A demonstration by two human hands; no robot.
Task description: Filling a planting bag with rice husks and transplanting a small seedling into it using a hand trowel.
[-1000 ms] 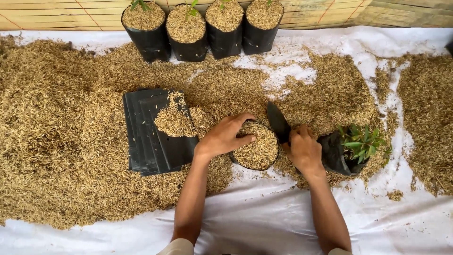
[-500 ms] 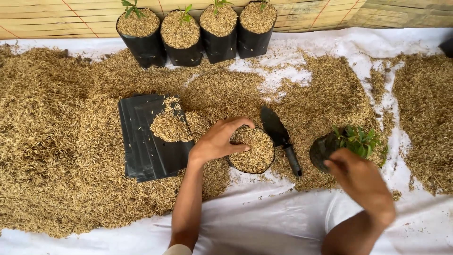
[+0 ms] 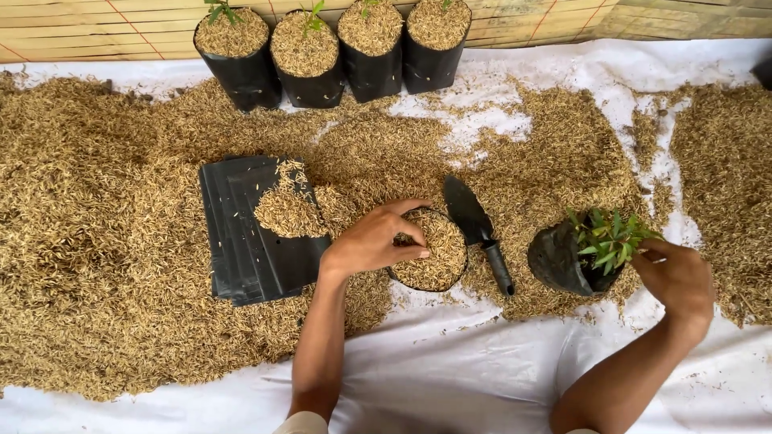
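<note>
The small black grow bag filled with rice husk [image 3: 430, 251] sits at frame centre, gripped at its rim by the left hand [image 3: 371, 241], fingers curled closed over it. The right hand [image 3: 675, 277], fingers loosely open and empty, is held at right, touching the leafy green seedling in a tipped black bag [image 3: 591, 253]. A black hand trowel [image 3: 478, 229] lies between them, handle toward the viewer. Half a second earlier the right hand was lower, apart from the seedling.

Trowel [image 3: 478, 231] is lying between filled bag [image 3: 430, 251] and seedling bag [image 3: 572, 261] — narrowing that gap. White sheet [image 3: 450, 378] near the body is staying open. Row of pots [image 3: 330, 56] is blocking the far edge — flat bag stack [image 3: 249, 241] is sitting left.
</note>
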